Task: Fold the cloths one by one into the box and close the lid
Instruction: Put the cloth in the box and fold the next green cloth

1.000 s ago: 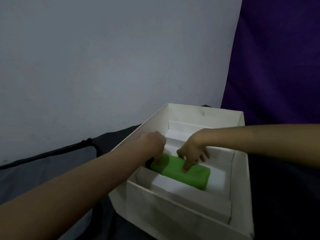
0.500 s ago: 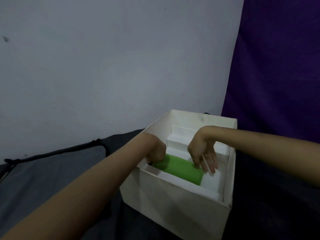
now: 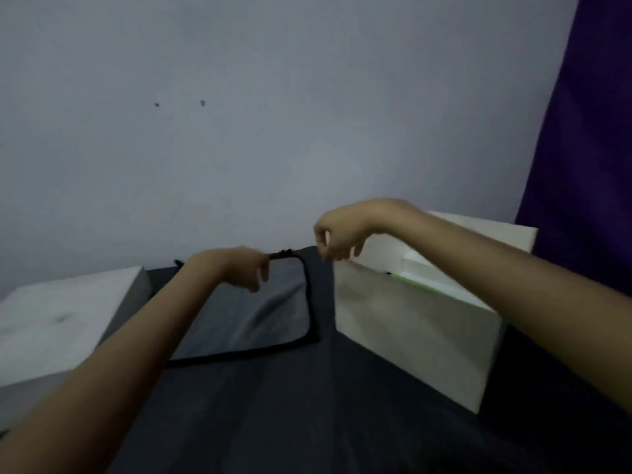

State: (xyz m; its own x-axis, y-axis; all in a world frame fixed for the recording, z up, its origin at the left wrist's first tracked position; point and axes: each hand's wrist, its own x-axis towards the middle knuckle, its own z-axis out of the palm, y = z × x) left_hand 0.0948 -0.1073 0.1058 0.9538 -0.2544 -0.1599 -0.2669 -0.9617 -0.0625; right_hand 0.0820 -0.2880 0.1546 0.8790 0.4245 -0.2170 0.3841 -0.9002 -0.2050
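An open white box (image 3: 420, 333) stands at the right on a dark surface. Only a thin strip of the folded green cloth (image 3: 415, 283) shows over its near wall. A grey cloth with a black hem (image 3: 260, 319) lies flat left of the box. My left hand (image 3: 246, 268) hovers over this cloth near its far corner, fingers loosely curled, holding nothing I can see. My right hand (image 3: 337, 239) hangs above the box's left corner with relaxed fingers pointing down, holding nothing.
A white lid or second box (image 3: 58, 319) sits at the far left. A pale wall (image 3: 273, 114) rises behind and a purple curtain (image 3: 588, 148) hangs at the right. Dark fabric (image 3: 290, 405) covers the surface in front.
Both hands have come up out of the box and moved left, leaving the green cloth inside. The view has swung left, revealing the grey cloth and the white lid.
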